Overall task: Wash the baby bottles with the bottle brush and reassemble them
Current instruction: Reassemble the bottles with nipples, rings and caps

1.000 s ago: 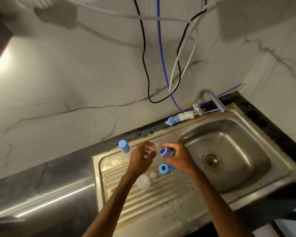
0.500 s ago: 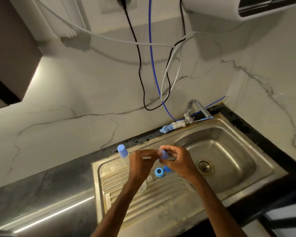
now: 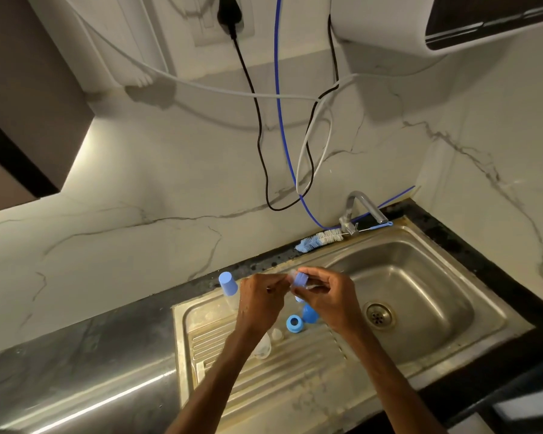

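Note:
My right hand [image 3: 328, 297] grips a blue screw ring [image 3: 301, 279] over the steel drainboard [image 3: 295, 377]. My left hand [image 3: 257, 300] pinches a clear teat [image 3: 292, 275] against the ring's open end. An assembled bottle with a blue cap [image 3: 228, 285] stands left of my hands. On the drainboard below lie a second blue ring [image 3: 294, 324], a blue cap [image 3: 309, 314], a small clear teat [image 3: 276, 334] and a clear bottle part [image 3: 263, 347] half hidden by my left forearm. The bottle brush [image 3: 318, 240] lies on the sink's back edge by the tap.
The sink basin [image 3: 420, 296] with its drain lies to the right. A steel tap [image 3: 362, 208] stands behind it. Black, blue and white cables [image 3: 276, 120] hang down the marble wall. A dark counter [image 3: 76, 355] runs to the left. A white appliance [image 3: 452, 23] is mounted top right.
The camera has tilted upward, showing more wall. My hands have come closer together, bringing the clear teat against the blue ring.

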